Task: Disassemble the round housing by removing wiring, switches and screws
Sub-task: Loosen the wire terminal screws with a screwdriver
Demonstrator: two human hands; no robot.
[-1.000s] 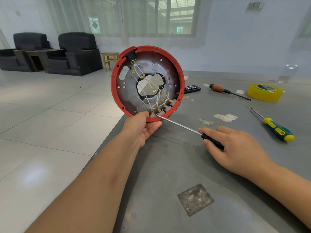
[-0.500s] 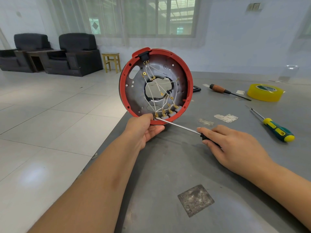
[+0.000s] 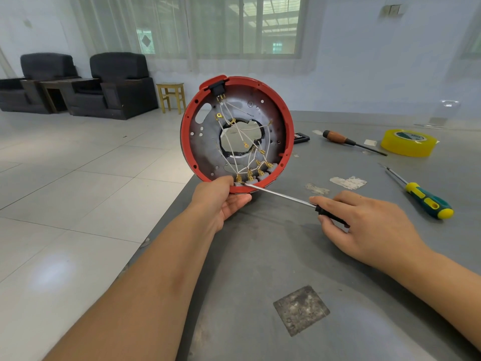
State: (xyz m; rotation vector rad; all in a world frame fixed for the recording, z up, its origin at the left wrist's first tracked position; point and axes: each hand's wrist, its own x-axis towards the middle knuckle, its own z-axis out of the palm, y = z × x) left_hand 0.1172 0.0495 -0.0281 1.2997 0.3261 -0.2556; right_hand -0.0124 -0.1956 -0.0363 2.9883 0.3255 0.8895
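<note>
The round red housing [image 3: 283, 110] stands upright on its edge, its open inside facing me. White wires [image 3: 240, 134] with gold terminals cross its dark metal plate and central hole. A black switch [image 3: 218, 90] sits at the top of the rim, and several grey switches [image 3: 260, 174] line the bottom. My left hand [image 3: 221, 201] grips the housing's lower rim from below. My right hand [image 3: 364, 225] holds a black-handled screwdriver [image 3: 281, 195], whose tip touches a terminal at the bottom left of the rim, next to my left thumb.
On the grey table [image 3: 286, 256] lie a green and yellow screwdriver [image 3: 426, 200], a wooden-handled screwdriver [image 3: 346, 140], a roll of yellow tape [image 3: 408, 142] and a small black device [image 3: 302, 137]. The table's left edge drops to a tiled floor; armchairs and a stool stand far left.
My left hand carried the housing to the right and turned it slightly. The right hand followed, keeping the screwdriver tip at the bottom terminals.
</note>
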